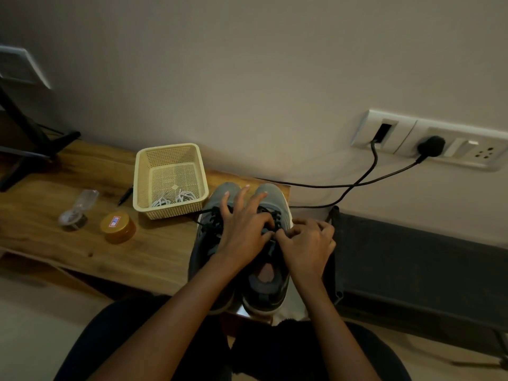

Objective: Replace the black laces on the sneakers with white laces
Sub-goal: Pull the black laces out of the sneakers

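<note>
Two grey sneakers stand side by side on the wooden table's right end, toes toward the wall: the left sneaker (204, 243) and the right sneaker (270, 287). Both carry black laces (213, 215). My left hand (242, 229) lies across the two shoes with its fingers spread toward the toes, and its thumb meets the right shoe's lacing. My right hand (308, 243) is curled at that same lacing, fingertips pinching the black lace. White laces (176, 198) lie coiled in a cream basket (143, 185) to the left of the shoes.
On the wooden table (82, 237) sit a gold-lidded jar (116, 225), a small clear container (72, 217) with its lid flipped open, and a black pen (126, 195). A dark stand (30, 144) is at far left. Black cables (357, 182) run from wall sockets (428, 138). A dark bench (417, 265) is on the right.
</note>
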Demonstrator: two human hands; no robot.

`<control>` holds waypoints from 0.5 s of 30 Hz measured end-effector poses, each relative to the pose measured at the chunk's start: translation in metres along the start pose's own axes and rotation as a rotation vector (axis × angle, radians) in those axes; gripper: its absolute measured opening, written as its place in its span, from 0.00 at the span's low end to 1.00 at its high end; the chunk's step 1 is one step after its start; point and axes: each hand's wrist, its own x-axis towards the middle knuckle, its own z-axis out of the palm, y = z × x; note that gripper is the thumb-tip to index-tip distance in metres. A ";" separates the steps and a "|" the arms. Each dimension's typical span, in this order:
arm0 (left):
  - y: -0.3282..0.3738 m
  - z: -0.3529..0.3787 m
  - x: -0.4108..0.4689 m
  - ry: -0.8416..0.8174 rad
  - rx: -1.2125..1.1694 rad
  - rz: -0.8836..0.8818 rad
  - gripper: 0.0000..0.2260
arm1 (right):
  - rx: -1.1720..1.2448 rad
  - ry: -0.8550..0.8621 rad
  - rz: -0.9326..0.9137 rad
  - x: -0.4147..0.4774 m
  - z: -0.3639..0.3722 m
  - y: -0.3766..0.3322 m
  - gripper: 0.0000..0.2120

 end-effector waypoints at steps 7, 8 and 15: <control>-0.002 0.001 0.001 0.057 -0.025 -0.026 0.06 | -0.029 0.000 -0.003 -0.001 0.001 0.000 0.09; -0.003 0.001 0.002 0.094 -0.062 -0.047 0.06 | -0.031 0.000 0.003 -0.001 0.001 0.000 0.09; -0.023 -0.012 0.011 0.383 -0.373 -0.479 0.02 | -0.037 -0.003 -0.006 -0.002 0.000 -0.003 0.09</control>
